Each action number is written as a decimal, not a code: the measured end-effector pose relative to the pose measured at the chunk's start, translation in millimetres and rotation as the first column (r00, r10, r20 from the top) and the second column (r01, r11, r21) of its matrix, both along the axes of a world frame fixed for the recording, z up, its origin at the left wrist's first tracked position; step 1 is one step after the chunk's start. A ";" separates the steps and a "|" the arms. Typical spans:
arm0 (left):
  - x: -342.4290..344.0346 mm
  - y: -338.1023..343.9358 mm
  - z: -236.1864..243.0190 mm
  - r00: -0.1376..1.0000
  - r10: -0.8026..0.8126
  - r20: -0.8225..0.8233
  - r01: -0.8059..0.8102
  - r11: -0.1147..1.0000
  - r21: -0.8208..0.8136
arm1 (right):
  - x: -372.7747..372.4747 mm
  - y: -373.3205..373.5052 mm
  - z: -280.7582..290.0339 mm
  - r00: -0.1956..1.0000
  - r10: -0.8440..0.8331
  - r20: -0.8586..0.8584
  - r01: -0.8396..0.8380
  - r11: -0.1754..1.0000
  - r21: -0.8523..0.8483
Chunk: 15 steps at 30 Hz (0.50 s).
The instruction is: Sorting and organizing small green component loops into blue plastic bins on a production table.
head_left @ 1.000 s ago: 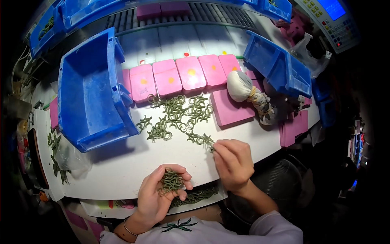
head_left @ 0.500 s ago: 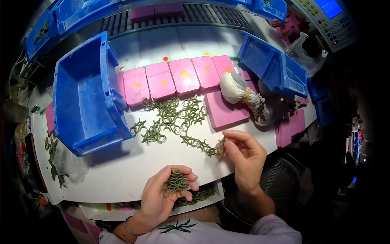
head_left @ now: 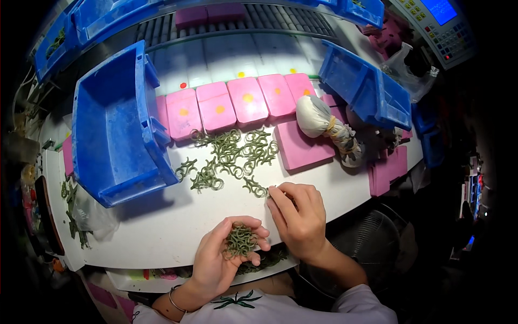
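Left hand (head_left: 213,263) cupped around green clump (head_left: 240,241). Right hand (head_left: 300,218) pinched at near end of loose pieces (head_left: 227,154); grip hidden, cannot tell. Pieces lie on worktop (head_left: 156,227), near side of pink blocks (head_left: 249,110). Risks: tangling could drag extras; loosened palm could spill clump.

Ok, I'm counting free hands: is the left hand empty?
No, the left hand cradles a clump of small green pieces.
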State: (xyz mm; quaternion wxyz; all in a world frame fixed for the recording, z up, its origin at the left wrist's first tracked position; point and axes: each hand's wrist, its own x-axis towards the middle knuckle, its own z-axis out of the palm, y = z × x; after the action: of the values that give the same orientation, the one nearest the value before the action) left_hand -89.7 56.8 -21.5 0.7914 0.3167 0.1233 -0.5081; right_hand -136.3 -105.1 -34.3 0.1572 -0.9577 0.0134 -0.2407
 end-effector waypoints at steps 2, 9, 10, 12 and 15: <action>0.3 0.6 1.5 1.000 0.006 0.002 -0.006 0.999 0.053 | 2.1 -0.4 -0.8 1.000 0.006 0.018 -0.005 1.000 -0.018; -0.5 0.0 2.6 1.000 0.000 0.012 0.000 0.998 0.056 | 8.0 -14.7 -0.6 0.997 -0.022 0.072 0.027 0.997 -0.076; -0.9 -1.2 3.2 1.000 -0.010 0.025 0.008 0.998 0.056 | 8.5 -16.5 1.4 0.997 -0.032 0.071 0.033 0.999 -0.003; -0.2 -1.8 2.0 1.000 -0.016 0.023 0.014 0.998 0.064 | 7.7 -16.6 7.2 0.997 -0.062 0.052 0.052 0.983 0.175; 2.1 -1.7 0.0 1.000 -0.013 0.010 0.012 0.999 0.041 | 2.4 -9.1 33.7 0.994 -0.077 -0.078 0.108 0.812 0.573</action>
State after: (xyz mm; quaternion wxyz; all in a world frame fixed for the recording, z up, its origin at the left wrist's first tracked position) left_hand -87.6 55.1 -21.5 0.7822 0.3363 0.1277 -0.5087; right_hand -133.9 -114.2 -0.6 0.4273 -0.8692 0.1360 -0.2084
